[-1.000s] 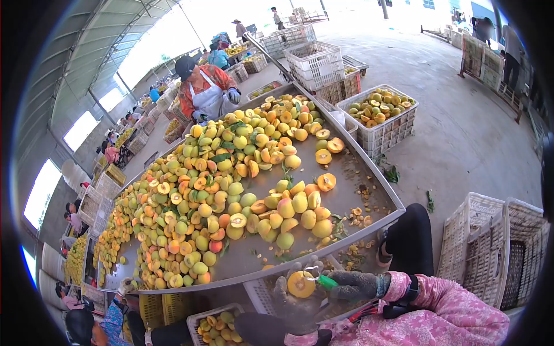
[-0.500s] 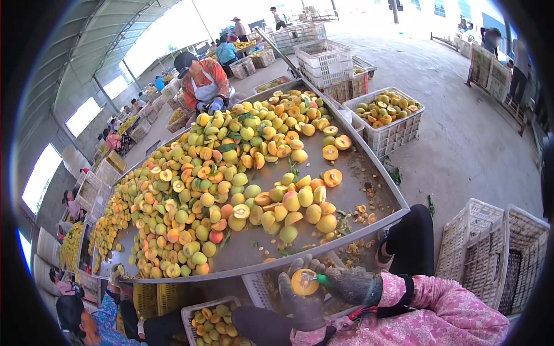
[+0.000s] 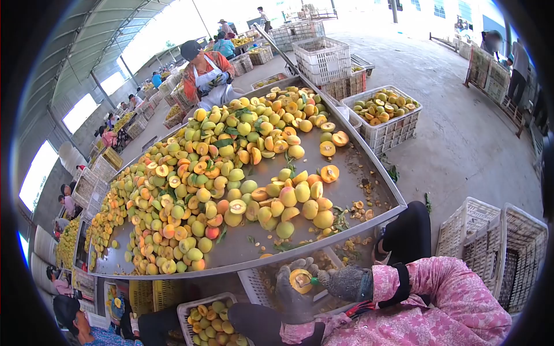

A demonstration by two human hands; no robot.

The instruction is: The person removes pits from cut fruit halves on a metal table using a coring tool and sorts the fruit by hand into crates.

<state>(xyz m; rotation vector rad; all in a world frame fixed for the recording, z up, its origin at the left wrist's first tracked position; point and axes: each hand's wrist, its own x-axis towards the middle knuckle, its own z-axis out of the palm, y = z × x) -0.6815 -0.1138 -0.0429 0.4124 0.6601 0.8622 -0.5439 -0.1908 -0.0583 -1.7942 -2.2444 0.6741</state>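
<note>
Fruit half point(image 3: 300, 281) sits grasped in my left grip point(image 3: 294, 297) at lower centre of frame, cut side showing, my right grip point(image 3: 345, 282) clenched round a green-handled tool point(image 3: 314, 281) at its right edge, heaped fruit point(image 3: 203, 195) on the counter point(image 3: 231, 252) mid-frame, fruit crate point(image 3: 182, 323) below.

Roof point(image 3: 81, 43), crates point(image 3: 323, 68) and heaped fruit point(image 3: 182, 199) show a processing shed.

Bright windows point(image 3: 39, 176) line L wall point(image 3: 57, 177), roof point(image 3: 86, 34) abv, gry flr point(image 3: 456, 144).
</note>
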